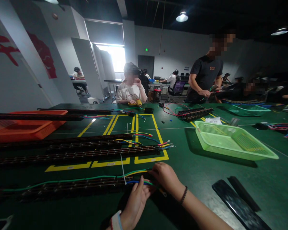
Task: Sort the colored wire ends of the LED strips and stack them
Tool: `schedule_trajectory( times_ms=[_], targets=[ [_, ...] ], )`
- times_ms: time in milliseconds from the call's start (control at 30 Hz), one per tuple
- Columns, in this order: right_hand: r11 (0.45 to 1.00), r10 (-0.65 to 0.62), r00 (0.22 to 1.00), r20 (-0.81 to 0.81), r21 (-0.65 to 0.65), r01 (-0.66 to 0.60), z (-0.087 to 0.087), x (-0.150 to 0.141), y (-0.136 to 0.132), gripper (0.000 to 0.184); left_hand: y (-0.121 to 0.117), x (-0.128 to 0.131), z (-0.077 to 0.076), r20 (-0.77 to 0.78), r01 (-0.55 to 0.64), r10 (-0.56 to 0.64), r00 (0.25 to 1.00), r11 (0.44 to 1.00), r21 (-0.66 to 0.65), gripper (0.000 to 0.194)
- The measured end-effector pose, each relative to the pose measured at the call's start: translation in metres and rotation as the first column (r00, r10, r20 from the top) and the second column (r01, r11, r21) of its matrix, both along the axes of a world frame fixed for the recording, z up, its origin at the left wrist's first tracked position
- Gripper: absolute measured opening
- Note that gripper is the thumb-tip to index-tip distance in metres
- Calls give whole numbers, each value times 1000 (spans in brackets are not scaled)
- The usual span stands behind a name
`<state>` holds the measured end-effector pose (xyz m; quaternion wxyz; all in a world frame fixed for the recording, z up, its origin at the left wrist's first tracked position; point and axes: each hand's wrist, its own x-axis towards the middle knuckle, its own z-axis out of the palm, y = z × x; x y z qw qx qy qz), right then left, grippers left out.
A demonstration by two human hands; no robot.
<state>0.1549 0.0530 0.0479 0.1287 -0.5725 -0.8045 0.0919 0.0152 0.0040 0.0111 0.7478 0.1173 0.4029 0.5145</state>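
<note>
A long black cable chain [81, 189] lies along the near part of the green table, with coloured wires [136, 171] coming out of its right end. My left hand [138, 201] is closed around the blue and green wires from below. Above it, my right hand [166, 179] pinches the green and yellow wires with bent fingers. A ring terminal [163, 193] pokes out under my right hand. A white cable tie [123, 167] is around the chain's end, its tail sticking up. My fingers partly hide where the wires run.
More cable chains [86, 154] with wire ends lie beyond, across yellow tape outlines [151, 160]. A light green basket [232, 140] stands right, orange trays [48, 126] left. A phone [237, 204] and a dark strip [243, 193] lie near right. Co-workers [132, 84] are across the table.
</note>
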Motion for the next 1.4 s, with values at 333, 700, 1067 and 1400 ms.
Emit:
schedule_trajectory(
  times_ms=[333, 700, 1067, 1400],
  targets=[
    [997, 66, 998, 24, 44, -67, 16, 7, -4, 21, 1, 0, -4, 35, 29, -30, 999, 999, 26, 14],
    [980, 107, 970, 219, -185, -66, 34, -3, -27, 15, 1, 1, 1, 101, 20, -16, 995, 999, -36, 15],
    [986, 59, 976, 212, -164, -24, 23, -5, -22, 13, 3, 2, -1, 101, 40, -40, 994, 999, -2, 10],
    [995, -7, 993, 119, -99, 19, 11, 1, -8, 20, -1, 1, 2, -42, 66, -62, 997, 994, 86, 19]
  ],
)
